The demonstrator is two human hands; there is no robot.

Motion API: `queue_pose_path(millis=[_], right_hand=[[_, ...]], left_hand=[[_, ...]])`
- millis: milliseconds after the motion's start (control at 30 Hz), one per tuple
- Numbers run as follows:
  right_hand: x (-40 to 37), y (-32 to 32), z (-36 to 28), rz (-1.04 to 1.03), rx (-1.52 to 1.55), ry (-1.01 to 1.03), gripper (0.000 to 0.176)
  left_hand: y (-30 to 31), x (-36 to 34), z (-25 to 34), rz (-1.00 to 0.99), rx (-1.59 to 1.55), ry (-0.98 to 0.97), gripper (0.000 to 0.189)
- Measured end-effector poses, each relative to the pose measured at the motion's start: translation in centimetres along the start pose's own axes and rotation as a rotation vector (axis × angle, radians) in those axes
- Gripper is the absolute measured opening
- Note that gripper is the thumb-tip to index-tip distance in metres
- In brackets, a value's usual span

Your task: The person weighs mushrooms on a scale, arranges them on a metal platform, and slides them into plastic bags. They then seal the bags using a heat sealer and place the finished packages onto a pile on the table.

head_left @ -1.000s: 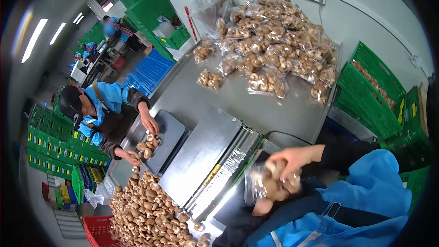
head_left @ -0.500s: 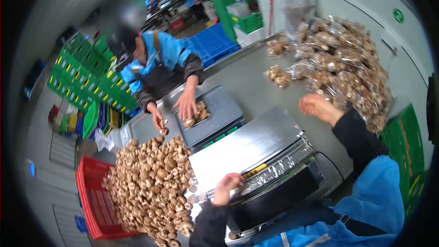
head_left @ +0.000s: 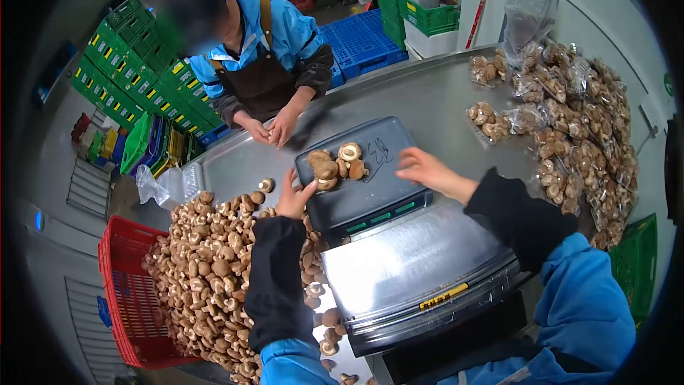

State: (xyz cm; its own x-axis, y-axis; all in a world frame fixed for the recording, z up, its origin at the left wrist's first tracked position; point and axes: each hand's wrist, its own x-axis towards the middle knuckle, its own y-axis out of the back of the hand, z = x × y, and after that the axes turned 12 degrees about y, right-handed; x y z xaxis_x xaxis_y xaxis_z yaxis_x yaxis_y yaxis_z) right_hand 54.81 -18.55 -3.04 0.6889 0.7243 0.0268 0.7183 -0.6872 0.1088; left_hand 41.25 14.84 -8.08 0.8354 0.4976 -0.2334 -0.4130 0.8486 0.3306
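My left hand (head_left: 293,197) reaches to the left edge of a grey weighing scale (head_left: 363,204), thumb and fingers apart beside a small group of shiitake mushrooms (head_left: 325,169) lying on its platform. Over the scale's right side is my right hand (head_left: 432,171), fingers loosely extended with nothing in them. A metal film-wrapping machine (head_left: 406,249) with a yellow label stands in front of me, just below the scale. Left of it spreads a big heap of loose mushrooms (head_left: 210,264).
Bagged mushrooms (head_left: 563,121) are piled at the right of the steel table (head_left: 442,100). Across it a co-worker (head_left: 263,57) holds both hands together near the scale. A red crate (head_left: 125,292) lies tipped at the left; green crates (head_left: 142,75) are stacked behind.
Both my hands have moved forward from the wrapping machine to the scale. The co-worker's hands have withdrawn from the scale platform. The film strip on the machine's front no longer shows.
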Motion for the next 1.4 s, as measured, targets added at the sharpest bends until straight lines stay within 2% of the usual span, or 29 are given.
queue_pose_path(millis=[100, 167, 267, 300, 367, 400, 433, 467, 533, 567, 667, 700, 833, 933, 1000, 1033, 1067, 1133, 1200, 1267, 1300, 1333, 1400], right_hand=[[6.2, -3.7, 2.7, 0.019, -0.147, 0.103, 0.079], [9.7, -5.6, 4.5, 0.100, -0.283, 0.170, 0.082], [11.2, -6.3, 6.3, 0.136, -0.496, 0.217, 0.084], [11.4, -6.2, 6.6, 0.133, -0.573, 0.226, 0.085], [10.8, -5.5, 7.1, 0.120, -0.498, 0.228, 0.083], [10.1, -5.0, 7.2, 0.116, -0.463, 0.228, 0.082], [9.1, -4.7, 7.0, 0.113, -0.576, 0.196, 0.081], [8.2, -4.7, 6.7, 0.111, -0.590, 0.177, 0.080], [6.8, -4.2, 7.2, 0.106, -0.617, 0.147, 0.078], [6.3, -3.8, 7.4, 0.084, -0.441, 0.174, 0.077], [4.4, -3.3, 6.4, 0.069, -0.364, 0.194, 0.076], [3.5, -3.3, 5.6, 0.088, -0.373, 0.219, 0.077], [-3.0, -2.0, -1.4, 0.087, -0.337, 0.178, 0.079], [-9.5, -1.2, -3.5, 0.070, -0.258, 0.143, 0.078], [-14.0, -1.1, -3.7, 0.032, -0.317, 0.070, 0.078], [-15.9, -1.2, -3.3, 0.003, -0.366, 0.038, 0.078], [-17.8, -1.3, -3.0, -0.027, -0.415, 0.005, 0.077], [-20.3, -1.4, -3.0, -0.040, -0.497, -0.029, 0.076], [-21.9, -1.6, -3.4, -0.004, -0.562, -0.014, 0.075], [-22.4, -1.9, -4.1, 0.014, -0.764, 0.232, 0.072], [-22.2, -2.1, -4.5, 0.025, -0.865, 0.363, 0.070], [-21.9, -2.4, -5.0, 0.037, -0.965, 0.495, 0.068], [-20.9, -4.3, -5.6, -0.129, -0.871, 0.657, 0.055]], left_hand=[[0.2, 5.8, -1.3, -0.082, 0.270, -0.036, 0.100], [-0.3, 7.5, -0.5, -0.135, 0.394, -0.065, 0.107], [-1.5, 7.3, 1.3, -0.140, 0.460, 0.049, 0.115], [-1.8, 6.9, 1.7, -0.127, 0.394, 0.091, 0.109], [-2.4, 5.6, 1.0, -0.106, 0.336, 0.028, 0.105], [-2.8, 4.8, 0.3, -0.098, 0.304, -0.006, 0.103], [-3.6, 3.8, -0.2, -0.048, 0.272, -0.029, 0.100], [-4.4, 2.6, -0.8, -0.071, 0.194, 0.014, 0.098], [-6.1, -1.2, 2.0, -0.069, 0.265, 0.020, 0.099], [-6.8, -1.9, 1.9, -0.024, 0.340, 0.020, 0.099], [-7.5, -2.0, 0.5, -0.046, 0.206, 0.062, 0.100], [-7.6, -2.7, 0.4, 0.035, 0.314, -0.071, 0.090], [-7.2, -9.3, 6.2, -0.100, 0.034, 0.005, 0.082], [-8.4, -15.5, 7.6, -0.170, 0.012, -0.056, 0.084], [-10.0, -18.6, 5.1, -0.155, 0.177, -0.129, 0.085], [-11.2, -21.1, 6.2, -0.228, 0.067, 0.019, 0.086], [-12.3, -22.6, 5.4, -0.219, 0.114, 0.103, 0.090], [-14.1, -25.1, 5.0, -0.093, 0.331, -0.119, 0.091], [-14.9, -26.1, 5.1, -0.058, 0.350, -0.131, 0.090], [-14.6, -25.9, 4.8, -0.031, 0.427, -0.218, 0.089], [-14.2, -25.8, 4.9, -0.026, 0.455, -0.190, 0.084], [-13.8, -25.5, 5.2, -0.001, 0.451, -0.250, 0.065], [-13.4, -23.3, 3.9, -0.071, 0.245, -0.253, 0.045]])
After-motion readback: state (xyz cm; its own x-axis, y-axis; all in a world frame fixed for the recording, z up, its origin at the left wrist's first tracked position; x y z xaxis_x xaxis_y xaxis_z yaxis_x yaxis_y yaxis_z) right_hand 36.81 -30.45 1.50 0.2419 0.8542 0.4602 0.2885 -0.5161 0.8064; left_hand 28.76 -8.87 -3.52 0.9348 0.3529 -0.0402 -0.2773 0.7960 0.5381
